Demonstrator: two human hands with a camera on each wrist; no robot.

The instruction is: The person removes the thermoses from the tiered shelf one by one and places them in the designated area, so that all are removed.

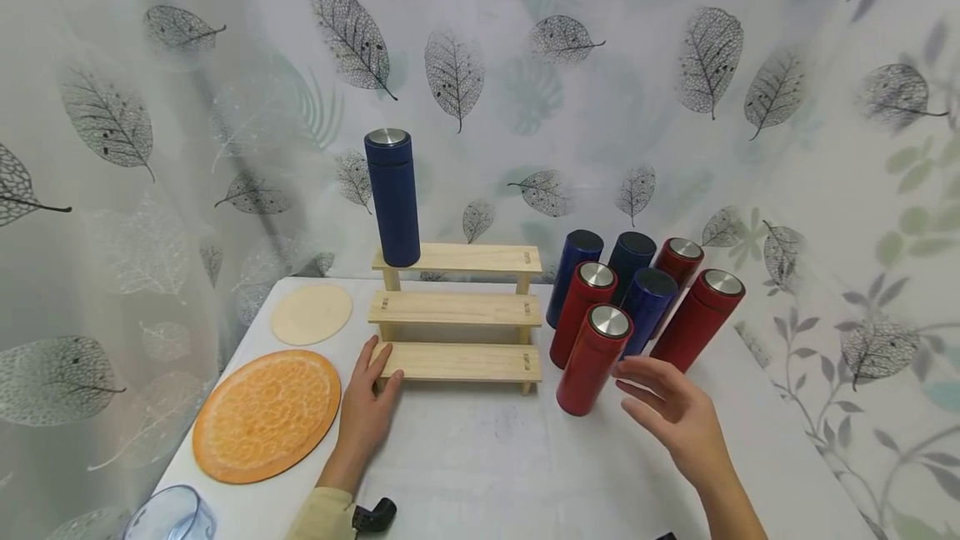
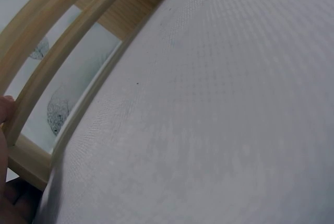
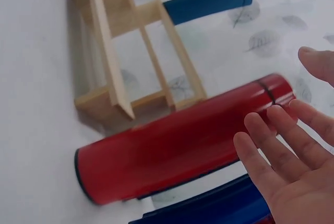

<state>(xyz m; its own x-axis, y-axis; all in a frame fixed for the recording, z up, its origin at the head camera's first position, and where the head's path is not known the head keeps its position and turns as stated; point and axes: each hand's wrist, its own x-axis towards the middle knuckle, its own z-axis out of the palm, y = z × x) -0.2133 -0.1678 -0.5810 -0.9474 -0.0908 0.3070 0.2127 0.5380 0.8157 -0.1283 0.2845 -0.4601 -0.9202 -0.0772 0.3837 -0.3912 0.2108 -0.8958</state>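
My right hand [image 1: 675,419] hovered open, fingers spread, just beside the nearest red flask [image 1: 594,359], not touching. My left hand [image 1: 367,407] rested flat against the wooden rack [image 1: 457,311].

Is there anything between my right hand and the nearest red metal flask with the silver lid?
Nothing visible. The right hand hovers open just right of the nearest red cylindrical flask, not touching it, with only bare white tabletop beneath the gap. The other red and blue flasks stand behind it.
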